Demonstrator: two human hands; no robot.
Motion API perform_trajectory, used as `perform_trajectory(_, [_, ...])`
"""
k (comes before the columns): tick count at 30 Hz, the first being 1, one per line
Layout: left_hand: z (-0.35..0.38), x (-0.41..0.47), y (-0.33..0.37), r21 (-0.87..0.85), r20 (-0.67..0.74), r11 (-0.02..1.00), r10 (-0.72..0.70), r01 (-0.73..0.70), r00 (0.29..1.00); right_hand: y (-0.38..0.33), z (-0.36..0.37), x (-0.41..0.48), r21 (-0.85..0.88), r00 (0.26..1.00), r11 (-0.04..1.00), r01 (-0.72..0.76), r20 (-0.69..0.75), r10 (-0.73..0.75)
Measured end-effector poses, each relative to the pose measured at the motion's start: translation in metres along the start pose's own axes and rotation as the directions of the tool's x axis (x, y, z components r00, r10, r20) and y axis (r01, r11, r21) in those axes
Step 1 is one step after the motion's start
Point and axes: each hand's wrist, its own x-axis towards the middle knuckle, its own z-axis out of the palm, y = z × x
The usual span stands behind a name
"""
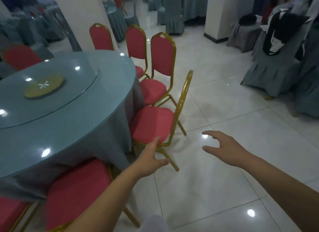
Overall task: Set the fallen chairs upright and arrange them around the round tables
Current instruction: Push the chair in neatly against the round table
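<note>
A round table (pixel 72 131) with a blue-grey cloth fills the left of the head view. Red chairs with gold frames stand upright around it. The nearest red chair (pixel 151 123) has its seat tucked against the cloth and its back seen edge-on. My left hand (pixel 151 160) is open, with its fingertips at the front edge of that seat. My right hand (pixel 222 148) hovers open over the floor to the chair's right and touches nothing. Another red chair (pixel 77 192) stands close below my left arm. Two more red chairs (pixel 162 59) stand further round the table.
A yellow-green disc (pixel 44 85) lies on the table's glass turntable. White pillars (pixel 81 17) rise behind the table. Chairs in grey covers (pixel 274 65), with dark clothes draped on them, crowd the right side. Glossy white floor tiles (pixel 215 188) stretch between.
</note>
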Motion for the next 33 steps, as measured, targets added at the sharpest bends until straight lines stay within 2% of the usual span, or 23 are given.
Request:
perform_trajectory(6, [-0.015,0.096,0.044,0.001,-0.048,0.999,-0.051,0.051,0.998,0.009,-0.047,0.073,0.040,0.999,0.998,0.050,-0.017,-0.050])
perform_trajectory(13, [-0.024,0.247,0.078,-0.115,-0.139,0.987,-0.128,0.113,0.982,0.008,-0.110,0.219,-0.063,0.993,0.991,0.121,0.012,-0.120])
perform_trajectory(16, [-0.022,0.311,0.090,-0.195,-0.122,0.971,-0.165,0.139,0.979,0.004,-0.137,0.287,-0.093,0.992,0.989,0.119,0.064,-0.113])
perform_trajectory(19, [-0.020,0.359,0.105,-0.172,-0.069,0.972,-0.173,0.159,0.983,0.009,-0.163,0.340,-0.139,0.984,0.980,0.142,0.129,-0.125])
perform_trajectory(23, [-0.020,0.386,0.116,-0.028,-0.093,0.973,-0.231,0.229,0.969,0.024,-0.180,0.398,-0.181,0.972,0.969,0.169,0.194,-0.134])
perform_trajectory(28, [-0.008,0.385,0.123,0.174,-0.228,0.913,-0.327,0.369,0.917,0.042,-0.177,0.469,-0.405,0.920,0.869,0.283,0.371,-0.126])
perform_trajectory(33, [0.000,0.372,0.129,0.072,-0.368,0.837,-0.483,0.542,0.795,0.057,-0.163,0.517,-0.476,0.871,0.775,0.415,0.456,-0.186])
